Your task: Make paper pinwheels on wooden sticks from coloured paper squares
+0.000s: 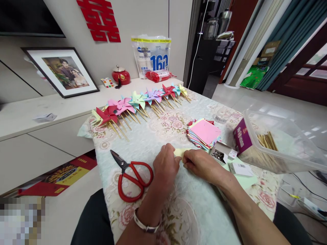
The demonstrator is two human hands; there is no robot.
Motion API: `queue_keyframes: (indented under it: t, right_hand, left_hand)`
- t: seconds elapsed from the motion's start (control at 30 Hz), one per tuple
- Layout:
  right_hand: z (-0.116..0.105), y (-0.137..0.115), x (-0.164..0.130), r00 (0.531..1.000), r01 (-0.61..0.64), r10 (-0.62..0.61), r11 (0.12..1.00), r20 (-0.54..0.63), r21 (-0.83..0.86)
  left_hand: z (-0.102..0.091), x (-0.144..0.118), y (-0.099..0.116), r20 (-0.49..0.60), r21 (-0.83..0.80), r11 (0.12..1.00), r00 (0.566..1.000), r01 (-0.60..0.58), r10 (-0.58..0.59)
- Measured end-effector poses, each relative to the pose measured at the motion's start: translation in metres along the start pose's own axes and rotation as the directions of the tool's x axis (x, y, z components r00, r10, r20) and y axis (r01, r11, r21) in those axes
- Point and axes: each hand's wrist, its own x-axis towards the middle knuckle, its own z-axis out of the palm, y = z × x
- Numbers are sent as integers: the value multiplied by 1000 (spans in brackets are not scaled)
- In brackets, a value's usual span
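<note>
Between my two hands is a piece of pale yellow paper (179,152), mostly covered by my fingers. My left hand (167,162) is closed on its left side, with the thumb along the near edge. On the other side my right hand (198,163) pinches the paper with curled fingers. Red-handled scissors (133,177) lie to the left of my left hand, blades pointing away. Just beyond my right hand sits a stack of coloured paper squares (204,131), pink on top. A small open box of metal pins (219,154) stands beside my right wrist.
Finished paper pinwheels (124,106) on sticks line the table's far left edge. A clear plastic bin (278,136) with wooden sticks (267,141) stands at the right. Near it are a small white box (240,169) and a round clear container (222,115).
</note>
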Motion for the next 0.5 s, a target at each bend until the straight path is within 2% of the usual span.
queue_keyframes:
  t: [0.23,0.5]
  right_hand:
    - [-1,0,0,1000,19,-19,1000,6,4]
    - [-3,-3,-1,1000,17,-17,1000,22,-15]
  left_hand:
    - [-8,4,6,42,68,994,995,91,-94]
    - [-6,2,6,-48,56,995,995,87,-84]
